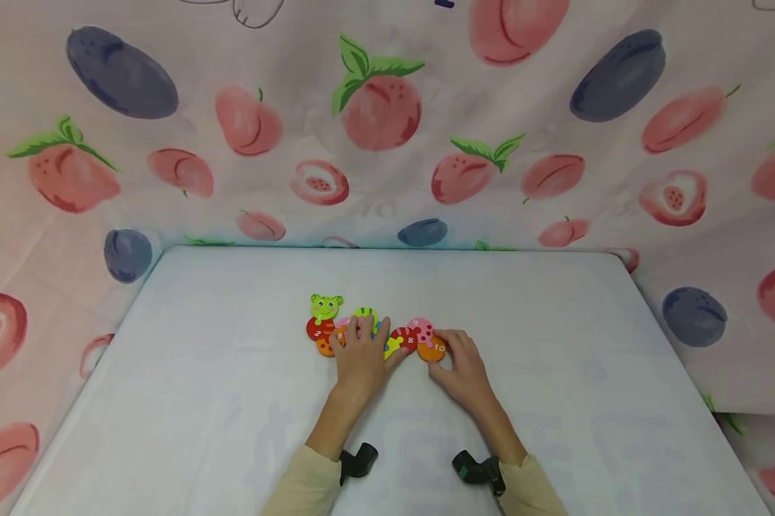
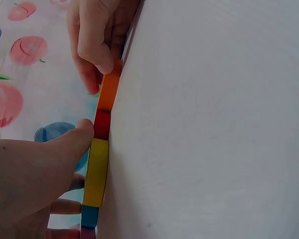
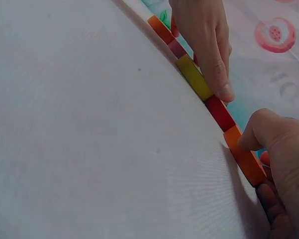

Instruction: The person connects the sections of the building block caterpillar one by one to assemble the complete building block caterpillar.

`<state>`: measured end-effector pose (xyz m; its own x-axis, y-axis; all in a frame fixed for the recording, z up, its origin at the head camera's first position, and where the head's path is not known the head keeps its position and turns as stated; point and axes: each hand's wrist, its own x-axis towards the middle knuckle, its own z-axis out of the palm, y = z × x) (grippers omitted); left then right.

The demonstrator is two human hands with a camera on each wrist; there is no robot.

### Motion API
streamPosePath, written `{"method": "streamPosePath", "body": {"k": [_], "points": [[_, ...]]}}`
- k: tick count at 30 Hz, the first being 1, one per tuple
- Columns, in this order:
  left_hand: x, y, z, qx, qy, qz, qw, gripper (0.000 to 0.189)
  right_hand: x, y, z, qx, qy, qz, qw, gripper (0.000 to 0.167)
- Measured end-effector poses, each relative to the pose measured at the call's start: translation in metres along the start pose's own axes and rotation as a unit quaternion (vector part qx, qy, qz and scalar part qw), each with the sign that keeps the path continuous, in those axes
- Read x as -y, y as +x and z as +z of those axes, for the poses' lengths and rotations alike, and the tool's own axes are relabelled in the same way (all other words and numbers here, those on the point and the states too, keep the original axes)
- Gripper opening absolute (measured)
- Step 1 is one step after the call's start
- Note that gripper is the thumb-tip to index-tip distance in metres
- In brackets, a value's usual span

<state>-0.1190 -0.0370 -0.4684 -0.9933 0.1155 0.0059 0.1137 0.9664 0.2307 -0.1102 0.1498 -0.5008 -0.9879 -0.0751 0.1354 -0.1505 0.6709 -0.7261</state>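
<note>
A caterpillar number puzzle made of joined, coloured pieces lies flat on the table, its green smiling head (image 1: 325,308) at the left end. Spread over its middle, my left hand (image 1: 361,365) rests with straight fingers and covers several pieces. The left thumb lies close by the yellow piece (image 3: 194,77) and the red piece (image 3: 220,113). At the right end, my right hand (image 1: 467,369) pinches the orange piece marked 10 (image 1: 431,349) between thumb and fingers. A pink piece (image 1: 420,329) adjoins the orange one. In the right wrist view the orange piece sits against the red one.
A white cloth covers the table (image 1: 232,444). Behind and at both sides hangs a fruit-print cloth (image 1: 374,193). Each wrist wears a black camera mount, one on the left (image 1: 359,461) and one on the right (image 1: 477,469).
</note>
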Motion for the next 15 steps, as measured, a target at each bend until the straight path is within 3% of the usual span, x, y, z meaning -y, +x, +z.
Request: {"method": "streamPosePath", "body": {"k": [15], "points": [[0.011,0.000,-0.006,0.016,-0.020,0.015,0.9996,0.068,-0.001,-0.002,0.000,0.000,0.004,0.004,1.0000,0.051]]}}
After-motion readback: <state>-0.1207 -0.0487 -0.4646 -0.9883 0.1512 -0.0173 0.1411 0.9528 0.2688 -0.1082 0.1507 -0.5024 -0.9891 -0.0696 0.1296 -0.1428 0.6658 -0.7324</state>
